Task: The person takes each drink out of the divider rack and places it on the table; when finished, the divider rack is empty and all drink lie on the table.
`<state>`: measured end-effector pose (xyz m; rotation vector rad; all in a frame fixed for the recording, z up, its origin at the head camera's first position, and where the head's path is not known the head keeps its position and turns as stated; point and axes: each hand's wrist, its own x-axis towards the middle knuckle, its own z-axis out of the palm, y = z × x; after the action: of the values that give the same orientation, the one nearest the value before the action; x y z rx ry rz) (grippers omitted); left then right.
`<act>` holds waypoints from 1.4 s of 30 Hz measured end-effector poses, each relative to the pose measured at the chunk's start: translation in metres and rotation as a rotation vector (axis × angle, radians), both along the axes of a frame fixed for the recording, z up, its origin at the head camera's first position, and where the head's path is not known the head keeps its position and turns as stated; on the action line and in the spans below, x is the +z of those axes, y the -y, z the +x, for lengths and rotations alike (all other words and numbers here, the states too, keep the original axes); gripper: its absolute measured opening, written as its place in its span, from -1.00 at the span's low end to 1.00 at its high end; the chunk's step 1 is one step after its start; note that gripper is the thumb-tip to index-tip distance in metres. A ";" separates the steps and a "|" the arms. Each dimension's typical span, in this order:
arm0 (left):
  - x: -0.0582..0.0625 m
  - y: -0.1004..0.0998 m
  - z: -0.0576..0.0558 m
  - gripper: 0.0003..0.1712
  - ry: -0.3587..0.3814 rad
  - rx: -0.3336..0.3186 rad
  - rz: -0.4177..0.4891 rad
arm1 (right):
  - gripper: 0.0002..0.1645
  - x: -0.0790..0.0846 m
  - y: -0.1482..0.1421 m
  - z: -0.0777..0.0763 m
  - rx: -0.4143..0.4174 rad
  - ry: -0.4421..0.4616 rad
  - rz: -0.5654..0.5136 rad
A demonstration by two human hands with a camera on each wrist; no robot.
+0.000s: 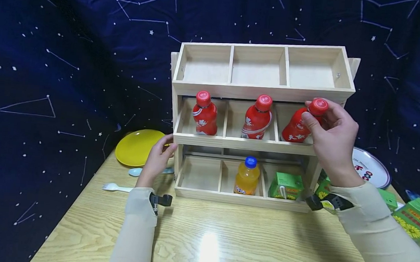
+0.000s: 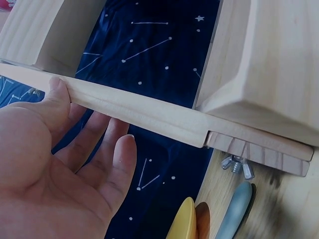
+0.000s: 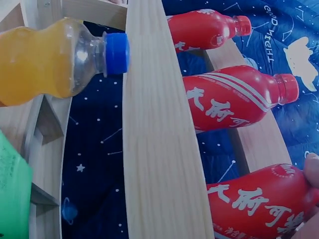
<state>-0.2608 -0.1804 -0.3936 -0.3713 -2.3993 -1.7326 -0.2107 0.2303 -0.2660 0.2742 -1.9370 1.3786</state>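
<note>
A three-tier wooden shelf (image 1: 266, 93) stands on the table. My right hand (image 1: 334, 134) grips the neck of a red bottle (image 1: 297, 126), which leans in the right compartment of the middle tier; in the right wrist view that bottle (image 3: 259, 204) is lowest. Two more red bottles, one on the left (image 1: 206, 118) and one in the centre (image 1: 256, 122), sit in the same tier. My left hand (image 1: 156, 158) holds the shelf's left side post (image 2: 139, 109), thumb on one side and fingers on the other.
On the bottom tier are an orange drink bottle (image 1: 247, 179) and a green juice box (image 1: 286, 186). More green boxes (image 1: 415, 217) and a white plate (image 1: 370, 167) lie at right. At left are a yellow plate (image 1: 137, 146), a blue spoon (image 1: 135, 171) and a white fork (image 1: 114, 187).
</note>
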 end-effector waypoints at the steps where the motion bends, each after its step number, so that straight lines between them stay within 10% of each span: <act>1: 0.000 0.000 0.000 -0.49 0.001 -0.002 0.001 | -0.51 0.000 0.001 0.001 0.000 -0.010 -0.005; 12: -0.018 0.004 -0.011 -0.48 -0.025 -0.001 0.012 | -0.59 0.033 0.015 0.038 0.082 -0.243 -0.147; 19: -0.017 0.005 -0.011 -0.48 -0.017 0.007 0.001 | -0.56 0.038 -0.002 0.062 0.001 -0.148 -0.100; 31: -0.015 0.005 -0.010 -0.46 -0.027 -0.004 0.002 | -0.49 0.002 -0.046 0.102 -0.195 0.090 0.118; 42: -0.015 0.005 -0.010 -0.48 -0.013 -0.005 0.019 | -0.45 -0.052 -0.089 0.120 -0.208 0.253 0.120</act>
<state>-0.2705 -0.1850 -0.4084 -0.3847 -2.3733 -1.7490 -0.0907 0.3188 -0.3180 -0.0489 -2.1898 1.2088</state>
